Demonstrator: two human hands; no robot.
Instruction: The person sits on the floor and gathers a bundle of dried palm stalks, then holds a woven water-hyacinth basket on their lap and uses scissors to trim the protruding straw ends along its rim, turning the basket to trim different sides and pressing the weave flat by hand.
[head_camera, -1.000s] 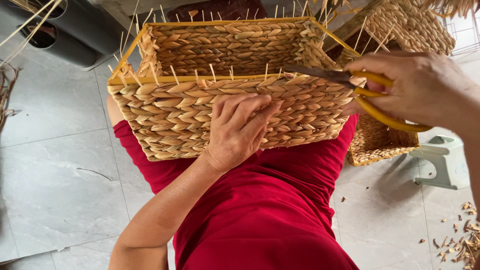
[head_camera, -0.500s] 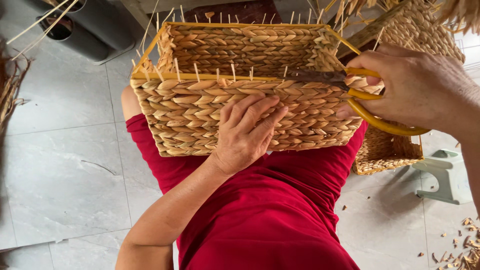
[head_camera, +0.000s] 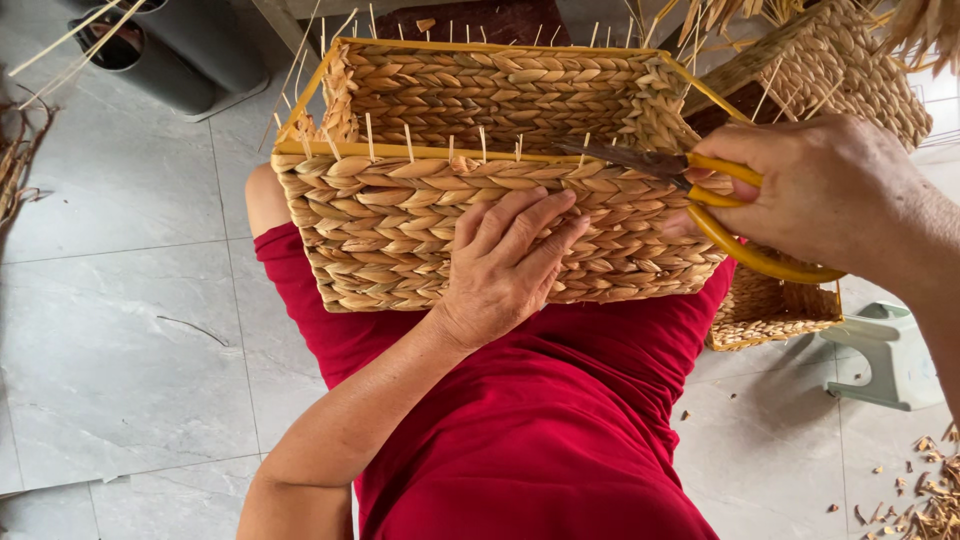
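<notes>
Far left of either grip lies the grey tiled floor (head_camera: 110, 330), with loose straw strands (head_camera: 20, 160) at its edge. The woven basket (head_camera: 400, 230) rests on the person's lap, on the red garment (head_camera: 560, 420), tipped so its near wall faces up toward the camera. The left hand (head_camera: 505, 265) lies flat on that wall, fingers spread and pressing rather than closed on anything; it looks placed there to pin the basket steady against the lap. Just above its fingertips, short straw stubs (head_camera: 408, 143) stick up along the yellow rim (head_camera: 420, 152). To the right of this grip, the scissors (head_camera: 700, 190) reach in along the rim, blades nearly closed and pointing left at the stubs, level with the rim so they can cut close. The right hand (head_camera: 820, 195) is wrapped tight through the yellow handles. Beyond it sit a second basket (head_camera: 780, 305), a small pale stool (head_camera: 890, 355) and straw clippings (head_camera: 930, 490) on the floor.
</notes>
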